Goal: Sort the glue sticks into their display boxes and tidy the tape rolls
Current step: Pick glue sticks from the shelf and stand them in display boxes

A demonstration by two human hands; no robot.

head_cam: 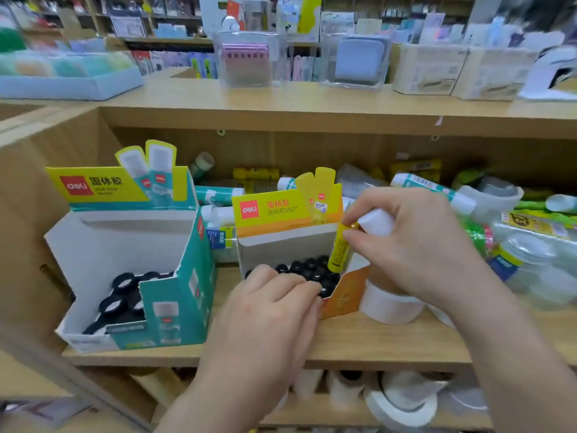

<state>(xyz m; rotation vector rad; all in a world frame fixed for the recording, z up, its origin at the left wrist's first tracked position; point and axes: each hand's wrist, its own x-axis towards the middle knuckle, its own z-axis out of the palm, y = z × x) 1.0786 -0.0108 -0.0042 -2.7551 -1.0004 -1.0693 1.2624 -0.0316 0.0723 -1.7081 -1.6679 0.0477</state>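
A yellow-orange display box stands mid-shelf, with several black-capped glue sticks upright inside. My right hand pinches a yellow glue stick upright over the box's right corner and also holds a white-capped stick. My left hand rests on the box's front, fingers curled over its low edge. A teal display box at left holds several black caps. A white tape roll sits right of the orange box.
Loose teal glue sticks, bottles and green packets are heaped behind and to the right on the shelf. More tape rolls lie on the shelf below. Clear bins and boxes stand on the top counter.
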